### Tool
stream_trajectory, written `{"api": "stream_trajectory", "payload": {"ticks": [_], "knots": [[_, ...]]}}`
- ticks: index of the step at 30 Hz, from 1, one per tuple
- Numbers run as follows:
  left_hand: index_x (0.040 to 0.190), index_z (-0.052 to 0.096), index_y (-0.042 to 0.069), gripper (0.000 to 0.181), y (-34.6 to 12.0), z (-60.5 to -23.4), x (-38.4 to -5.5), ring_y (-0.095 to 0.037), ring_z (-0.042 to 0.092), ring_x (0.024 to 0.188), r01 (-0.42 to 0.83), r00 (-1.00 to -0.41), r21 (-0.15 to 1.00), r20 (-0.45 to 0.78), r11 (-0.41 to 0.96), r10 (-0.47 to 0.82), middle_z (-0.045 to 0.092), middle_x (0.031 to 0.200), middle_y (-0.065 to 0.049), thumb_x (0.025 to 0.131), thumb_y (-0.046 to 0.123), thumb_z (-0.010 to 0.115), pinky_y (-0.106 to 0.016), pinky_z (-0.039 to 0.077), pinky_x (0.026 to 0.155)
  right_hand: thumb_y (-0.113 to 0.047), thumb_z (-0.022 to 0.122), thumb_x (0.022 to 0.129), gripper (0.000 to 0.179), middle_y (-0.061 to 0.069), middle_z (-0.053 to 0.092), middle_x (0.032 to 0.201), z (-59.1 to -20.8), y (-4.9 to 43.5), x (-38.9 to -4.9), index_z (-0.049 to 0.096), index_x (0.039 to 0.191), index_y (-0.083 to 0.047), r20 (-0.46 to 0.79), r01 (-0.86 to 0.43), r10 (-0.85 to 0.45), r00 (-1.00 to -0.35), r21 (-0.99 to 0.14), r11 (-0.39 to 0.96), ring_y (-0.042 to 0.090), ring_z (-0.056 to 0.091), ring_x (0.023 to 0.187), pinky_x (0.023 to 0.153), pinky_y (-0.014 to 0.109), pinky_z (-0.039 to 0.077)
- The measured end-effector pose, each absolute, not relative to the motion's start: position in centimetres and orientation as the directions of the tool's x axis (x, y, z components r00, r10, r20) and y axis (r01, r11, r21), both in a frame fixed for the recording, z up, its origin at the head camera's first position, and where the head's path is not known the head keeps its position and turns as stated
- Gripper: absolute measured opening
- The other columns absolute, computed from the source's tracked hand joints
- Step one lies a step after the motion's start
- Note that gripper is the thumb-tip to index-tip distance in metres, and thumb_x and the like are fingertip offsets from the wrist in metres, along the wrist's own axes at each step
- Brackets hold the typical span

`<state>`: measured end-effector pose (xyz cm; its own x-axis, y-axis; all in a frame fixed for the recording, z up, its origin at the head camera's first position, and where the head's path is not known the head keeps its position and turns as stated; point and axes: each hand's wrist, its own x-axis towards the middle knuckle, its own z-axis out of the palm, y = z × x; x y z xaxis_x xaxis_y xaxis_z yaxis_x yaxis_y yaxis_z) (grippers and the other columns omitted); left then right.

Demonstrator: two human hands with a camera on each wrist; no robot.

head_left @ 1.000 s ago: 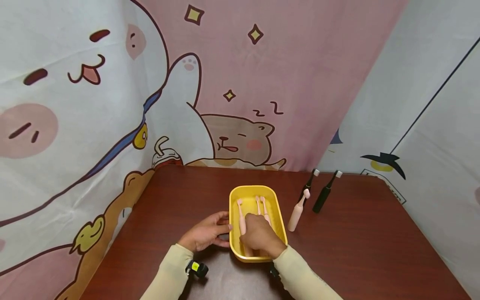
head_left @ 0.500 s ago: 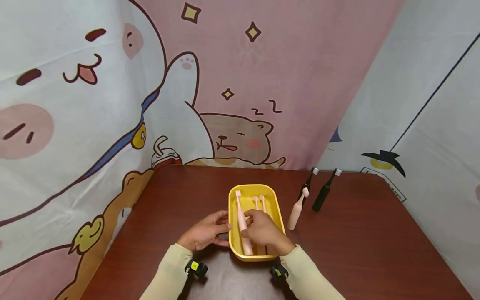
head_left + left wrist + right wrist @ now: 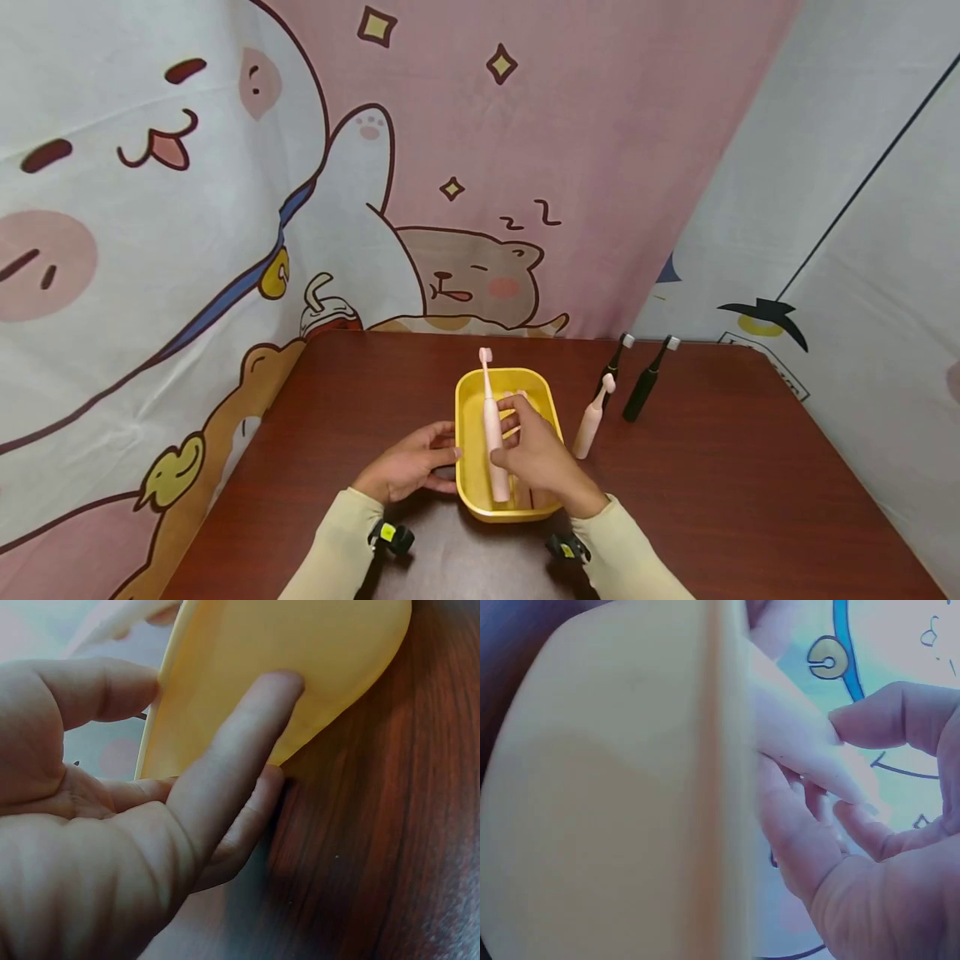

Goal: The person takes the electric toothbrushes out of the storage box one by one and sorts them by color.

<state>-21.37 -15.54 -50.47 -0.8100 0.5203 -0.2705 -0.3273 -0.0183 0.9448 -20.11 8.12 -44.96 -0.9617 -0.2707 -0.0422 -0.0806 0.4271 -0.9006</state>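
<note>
In the head view a yellow bin [image 3: 470, 493] stands on the table, with more pink toothbrushes [image 3: 522, 492] lying inside, partly hidden by my right hand. My right hand [image 3: 542, 454] pinches a pink electric toothbrush [image 3: 493, 433] between thumb and fingers. The brush is tilted above the bin, its head past the far rim. The right wrist view shows the thumb and fingertips on its pale handle [image 3: 802, 735], partly behind the bin wall. My left hand [image 3: 408, 462] rests at the bin's left side. Its straight fingers [image 3: 232, 757] lie along the outer wall, the thumb touching the rim.
To the right of the bin another pink electric toothbrush [image 3: 590, 429] stands upright on the table [image 3: 720, 492]. Beside and behind it stand two black ones, the farther right one [image 3: 645, 390] in fuller view. A cartoon-printed cloth [image 3: 600, 167] hangs behind the table.
My right hand has lifted the pink toothbrush from the bin's left part, and its head now rises beyond the far rim. The left hand stays at the bin's side.
</note>
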Motion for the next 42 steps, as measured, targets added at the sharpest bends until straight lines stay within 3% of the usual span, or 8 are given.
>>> {"api": "stream_trajectory", "payload": {"ticks": [8,19,29,34,42], "knots": [[0.160,0.029,-0.006,0.059,-15.6,-50.4,-21.4,-0.034,0.070,0.116,-0.325,-0.812,0.946,-0.271,-0.015,0.518,0.045,0.149,-0.034,0.108,0.007,0.055,-0.049,0.066,0.087,0.002,0.079,0.078,0.065,0.010,0.067,0.108,-43.0,9.0,-18.9,0.055,0.136,-0.016,0.067,-0.136,-0.185,-0.981,-0.910,0.392,0.021,0.066,0.091,0.078,0.033,0.058],[0.160,0.028,-0.007,0.060,-15.6,-50.4,-21.3,-0.035,0.070,0.115,-0.325,-0.812,0.946,-0.273,-0.011,0.517,0.044,0.150,-0.035,0.108,0.007,0.056,-0.047,0.066,0.086,0.008,0.074,0.082,0.062,0.014,0.067,0.112,-41.6,11.1,-18.2,0.052,0.135,-0.014,0.152,-0.213,-0.205,-0.967,-0.924,0.318,0.025,0.064,0.098,0.089,0.030,0.057],[0.159,0.028,-0.007,0.058,-15.6,-50.2,-21.3,-0.039,0.069,0.119,-0.332,-0.805,0.943,-0.275,-0.014,0.525,0.044,0.151,-0.035,0.109,0.006,0.054,-0.048,0.066,0.088,0.011,0.075,0.082,0.063,0.017,0.065,0.117,-40.0,13.0,-16.4,0.050,0.136,-0.010,0.221,-0.249,-0.143,-0.965,-0.943,0.221,0.029,0.064,0.103,0.080,0.026,0.061],[0.160,0.027,-0.007,0.061,-15.7,-50.2,-21.3,-0.040,0.069,0.119,-0.336,-0.804,0.942,-0.281,-0.010,0.524,0.043,0.152,-0.036,0.108,0.007,0.056,-0.049,0.066,0.088,0.012,0.075,0.082,0.066,0.018,0.062,0.122,-39.9,14.3,-15.5,0.048,0.138,-0.007,0.264,-0.276,-0.084,-0.961,-0.935,0.221,0.023,0.064,0.103,0.078,0.026,0.061],[0.160,0.027,-0.007,0.062,-15.7,-50.2,-21.4,-0.036,0.070,0.116,-0.341,-0.803,0.940,-0.283,-0.015,0.525,0.043,0.150,-0.036,0.108,0.007,0.056,-0.048,0.066,0.088,0.018,0.071,0.083,0.064,0.015,0.062,0.114,-40.3,16.1,-15.3,0.045,0.138,-0.002,0.358,-0.362,-0.057,-0.932,-0.908,0.211,0.018,0.067,0.096,0.075,0.028,0.064]]}}
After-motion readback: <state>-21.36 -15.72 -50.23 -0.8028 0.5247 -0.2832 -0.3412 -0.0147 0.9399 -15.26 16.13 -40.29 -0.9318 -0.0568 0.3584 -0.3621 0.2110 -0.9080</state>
